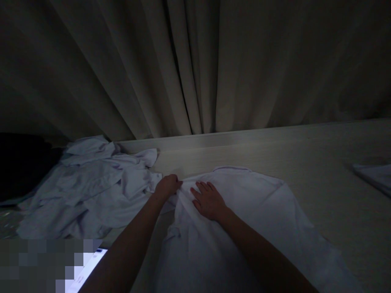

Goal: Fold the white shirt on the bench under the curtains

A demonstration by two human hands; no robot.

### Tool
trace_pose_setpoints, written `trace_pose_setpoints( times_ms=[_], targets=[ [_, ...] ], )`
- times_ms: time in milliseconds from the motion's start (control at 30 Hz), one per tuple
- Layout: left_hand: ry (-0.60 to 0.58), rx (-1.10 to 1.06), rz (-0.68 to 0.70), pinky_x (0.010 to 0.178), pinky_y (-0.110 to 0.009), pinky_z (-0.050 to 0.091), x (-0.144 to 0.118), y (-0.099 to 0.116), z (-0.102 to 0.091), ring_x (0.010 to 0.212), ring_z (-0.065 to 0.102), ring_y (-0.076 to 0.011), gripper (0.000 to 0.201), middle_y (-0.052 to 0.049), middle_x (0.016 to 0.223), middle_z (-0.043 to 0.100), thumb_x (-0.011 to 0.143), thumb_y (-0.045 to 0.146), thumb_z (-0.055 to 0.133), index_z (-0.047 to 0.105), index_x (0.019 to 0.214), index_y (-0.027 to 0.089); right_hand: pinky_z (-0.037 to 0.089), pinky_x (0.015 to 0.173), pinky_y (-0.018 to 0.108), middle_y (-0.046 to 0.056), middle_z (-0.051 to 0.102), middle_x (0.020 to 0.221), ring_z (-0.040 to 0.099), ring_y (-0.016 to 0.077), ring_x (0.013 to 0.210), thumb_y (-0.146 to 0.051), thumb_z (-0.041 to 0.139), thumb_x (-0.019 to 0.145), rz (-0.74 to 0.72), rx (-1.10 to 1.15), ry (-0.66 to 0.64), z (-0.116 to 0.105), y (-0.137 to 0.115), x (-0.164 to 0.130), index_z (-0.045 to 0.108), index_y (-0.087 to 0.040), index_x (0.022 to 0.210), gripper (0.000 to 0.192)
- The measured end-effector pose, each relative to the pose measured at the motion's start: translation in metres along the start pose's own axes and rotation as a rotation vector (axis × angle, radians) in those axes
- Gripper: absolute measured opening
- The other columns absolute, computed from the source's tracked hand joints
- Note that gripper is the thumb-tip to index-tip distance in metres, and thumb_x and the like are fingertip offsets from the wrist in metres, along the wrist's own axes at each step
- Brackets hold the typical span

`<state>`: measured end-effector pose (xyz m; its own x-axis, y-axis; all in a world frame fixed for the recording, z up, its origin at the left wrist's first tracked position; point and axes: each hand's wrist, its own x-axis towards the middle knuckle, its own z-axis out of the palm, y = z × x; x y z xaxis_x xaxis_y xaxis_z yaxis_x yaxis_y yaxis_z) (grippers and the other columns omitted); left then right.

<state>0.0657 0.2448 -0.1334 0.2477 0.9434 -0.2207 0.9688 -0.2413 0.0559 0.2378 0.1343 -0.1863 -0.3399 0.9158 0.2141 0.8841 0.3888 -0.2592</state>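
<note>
A white shirt (253, 203) lies spread on the pale floor in front of me, its collar edge at the far side. At the shirt's left shoulder, my left hand (168, 186) is closed, pinching the fabric. My right hand (209, 200) rests flat on the cloth just to the right, fingers spread. Folds run through the fabric around both hands. The shirt's near end goes out of view at the bottom, partly behind my right forearm.
A heap of crumpled white clothes (100, 187) lies to the left, with a dark pile (24, 167) beyond it. A lit phone (87, 270) is at the lower left. Folded white cloth (375, 175) sits at the far right. Long curtains (195, 65) hang behind the floor (324, 154).
</note>
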Motion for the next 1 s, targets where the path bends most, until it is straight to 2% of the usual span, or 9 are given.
trace_pose_setpoints(
  times_ms=[167, 267, 367, 467, 533, 667, 833, 900, 1000],
  targets=[
    [0.022, 0.001, 0.07, 0.081, -0.026, 0.044, -0.005, 0.011, -0.004, 0.098, 0.063, -0.0183, 0.026, -0.01, 0.104, 0.07, 0.082, 0.024, 0.044, 0.063, 0.099, 0.018, 0.02, 0.111, 0.047, 0.012, 0.038, 0.145, 0.033, 0.0265, 0.133, -0.043, 0.033, 0.091, 0.003, -0.016, 0.005, 0.003, -0.001, 0.001, 0.037, -0.021, 0.137, 0.051],
    [0.045, 0.005, 0.078, 0.081, -0.025, 0.045, -0.012, 0.025, -0.01, 0.098, 0.063, -0.018, 0.026, -0.008, 0.103, 0.07, 0.08, 0.027, 0.048, 0.061, 0.101, 0.021, 0.02, 0.111, 0.046, 0.013, 0.039, 0.144, 0.033, 0.0265, 0.132, -0.043, 0.034, 0.091, 0.0, -0.015, 0.012, 0.003, -0.002, 0.0, 0.034, -0.018, 0.139, 0.054],
    [0.073, 0.038, -0.004, 0.078, -0.03, 0.047, -0.023, 0.035, -0.016, 0.097, 0.064, -0.0241, 0.034, -0.013, 0.104, 0.068, 0.076, 0.035, 0.055, 0.059, 0.105, 0.017, 0.024, 0.108, 0.047, 0.014, 0.042, 0.141, 0.037, 0.0273, 0.128, -0.043, 0.04, 0.089, -0.026, -0.023, 0.003, -0.003, -0.002, 0.004, 0.039, -0.017, 0.135, 0.053],
    [0.115, 0.075, -0.153, 0.077, -0.041, 0.048, -0.039, 0.038, -0.021, 0.098, 0.063, -0.0336, 0.053, -0.023, 0.104, 0.066, 0.079, 0.051, 0.047, 0.057, 0.108, 0.009, 0.033, 0.099, 0.042, 0.012, 0.057, 0.123, 0.047, 0.0243, 0.114, -0.037, 0.046, 0.086, -0.03, 0.025, -0.012, -0.015, 0.003, 0.016, 0.053, -0.019, 0.121, 0.04],
    [0.091, 0.085, -0.229, 0.077, -0.044, 0.048, -0.054, 0.038, -0.023, 0.097, 0.064, -0.036, 0.064, -0.024, 0.1, 0.067, 0.078, 0.064, 0.039, 0.061, 0.102, 0.009, 0.037, 0.094, 0.035, 0.009, 0.061, 0.112, 0.051, 0.02, 0.105, -0.029, 0.043, 0.088, 0.007, 0.073, 0.002, -0.023, 0.009, 0.029, 0.058, -0.019, 0.113, 0.031],
    [0.009, 0.062, -0.27, 0.074, -0.042, 0.048, -0.091, 0.041, -0.02, 0.092, 0.065, -0.0346, 0.07, -0.02, 0.095, 0.07, 0.075, 0.073, 0.032, 0.064, 0.09, 0.013, 0.037, 0.092, 0.032, 0.008, 0.06, 0.113, 0.05, 0.0193, 0.105, -0.025, 0.043, 0.088, 0.084, 0.101, 0.068, -0.028, 0.021, 0.056, 0.058, -0.019, 0.116, 0.032],
    [0.036, -0.046, -0.15, 0.066, -0.037, 0.045, -0.152, 0.057, -0.001, 0.078, 0.067, -0.0291, 0.062, -0.012, 0.081, 0.071, 0.081, 0.068, 0.023, 0.061, 0.086, 0.019, 0.039, 0.087, 0.032, 0.007, 0.065, 0.102, 0.053, 0.0206, 0.098, -0.026, 0.051, 0.083, 0.099, 0.124, 0.046, -0.014, 0.023, 0.081, 0.067, -0.024, 0.103, 0.025],
    [-0.018, -0.138, -0.164, 0.065, -0.036, 0.044, -0.176, 0.056, 0.01, 0.075, 0.067, -0.0268, 0.053, -0.008, 0.077, 0.071, 0.083, 0.064, 0.027, 0.059, 0.084, 0.021, 0.039, 0.085, 0.032, 0.007, 0.066, 0.098, 0.054, 0.0202, 0.095, -0.024, 0.05, 0.082, 0.106, 0.14, 0.031, -0.009, 0.024, 0.087, 0.069, -0.023, 0.096, 0.023],
    [-0.169, -0.312, -0.28, 0.067, -0.037, 0.043, -0.204, 0.042, 0.026, 0.076, 0.067, -0.0271, 0.05, -0.008, 0.075, 0.071, 0.082, 0.061, 0.03, 0.061, 0.073, 0.022, 0.038, 0.082, 0.029, 0.005, 0.067, 0.093, 0.054, 0.0171, 0.089, -0.021, 0.052, 0.079, 0.109, 0.185, 0.008, -0.004, 0.029, 0.092, 0.068, -0.022, 0.092, 0.021]
  ],
)
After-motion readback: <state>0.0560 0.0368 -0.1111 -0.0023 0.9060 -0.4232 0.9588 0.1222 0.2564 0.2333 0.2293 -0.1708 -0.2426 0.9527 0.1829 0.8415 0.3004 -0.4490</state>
